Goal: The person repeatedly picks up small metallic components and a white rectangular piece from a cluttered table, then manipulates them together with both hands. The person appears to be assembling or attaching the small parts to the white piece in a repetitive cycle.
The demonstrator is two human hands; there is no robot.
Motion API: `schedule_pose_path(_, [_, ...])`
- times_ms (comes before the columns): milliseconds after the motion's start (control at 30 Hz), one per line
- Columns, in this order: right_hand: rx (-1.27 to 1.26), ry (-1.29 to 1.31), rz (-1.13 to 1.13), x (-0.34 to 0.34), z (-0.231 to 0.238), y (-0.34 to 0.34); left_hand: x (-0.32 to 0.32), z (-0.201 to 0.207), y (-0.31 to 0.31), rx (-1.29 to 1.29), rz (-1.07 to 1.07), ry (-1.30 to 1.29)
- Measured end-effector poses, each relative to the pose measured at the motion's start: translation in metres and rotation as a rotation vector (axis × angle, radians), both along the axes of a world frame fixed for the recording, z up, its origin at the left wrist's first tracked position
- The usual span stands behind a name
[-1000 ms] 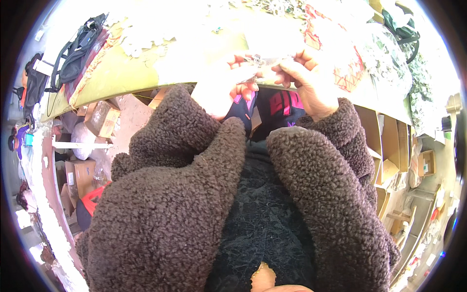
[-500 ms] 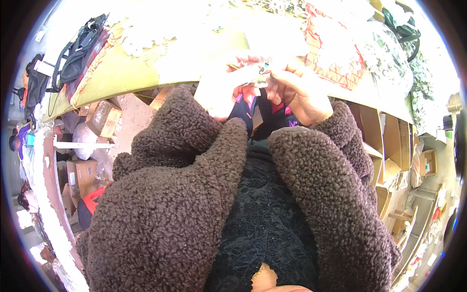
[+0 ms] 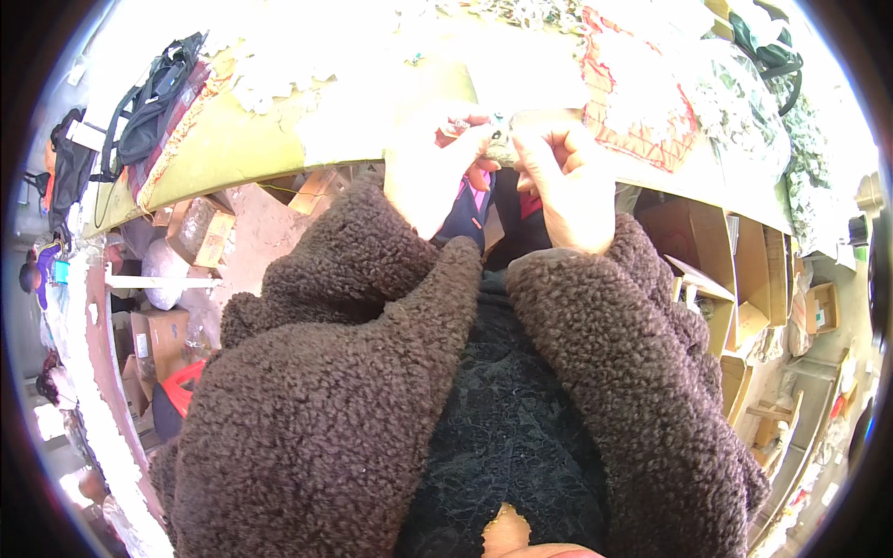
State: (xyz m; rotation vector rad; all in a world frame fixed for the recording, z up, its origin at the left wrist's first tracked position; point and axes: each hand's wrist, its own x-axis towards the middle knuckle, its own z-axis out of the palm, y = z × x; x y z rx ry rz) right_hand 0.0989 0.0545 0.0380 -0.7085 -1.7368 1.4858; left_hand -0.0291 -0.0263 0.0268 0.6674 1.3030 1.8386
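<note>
Brown fuzzy sleeves (image 3: 330,251) on both arms, and all the action is top centre of the frame. The small clear piece (image 3: 500,141) sits between the two hands, right by the near edge of the yellowish surface (image 3: 246,153). Left hand (image 3: 426,172) looks to be pinching it between thumb and fingers. Right hand (image 3: 575,191) has its thumb and forefinger bent in just beside the piece, but glare washes it out, so can't tell if that one's really gripping.

My read: it's a fiddly two-handed fingertip step, left steadying, right working at the piece. The next move would call for a firm left pinch and light, precise right fingers, imo, since something that tiny could easily slip off the edge.

Around it: red netting (image 3: 662,151) upper right on the surface, black bag (image 3: 153,107) upper left, cardboard box (image 3: 163,339) at the left, lower down.
</note>
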Motion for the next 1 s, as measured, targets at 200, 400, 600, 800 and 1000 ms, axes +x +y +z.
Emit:
schedule_pose_path(200, [-0.092, 0.108, 0.070, -0.003, -0.005, -0.003, 0.011, 0.003, -0.002, -0.067, 0.119, 0.542])
schedule_pose_path(400, [-0.133, 0.340, 0.091, 0.009, -0.001, 0.006, -0.001, 0.015, 0.000, -0.144, -0.033, 0.470])
schedule_pose_path(600, [-0.361, 0.676, 0.132, 0.033, 0.011, 0.028, -0.026, 0.057, 0.067, -0.049, -0.161, 0.501])
schedule_pose_path(800, [-0.040, 0.384, -0.054, 0.062, 0.009, 0.043, -0.007, 0.095, 0.106, -0.126, -0.240, 0.568])
schedule_pose_path(1000, [0.894, -0.074, -0.121, 0.065, 0.004, 0.054, 0.003, 0.056, 0.071, -0.082, -0.467, 0.636])
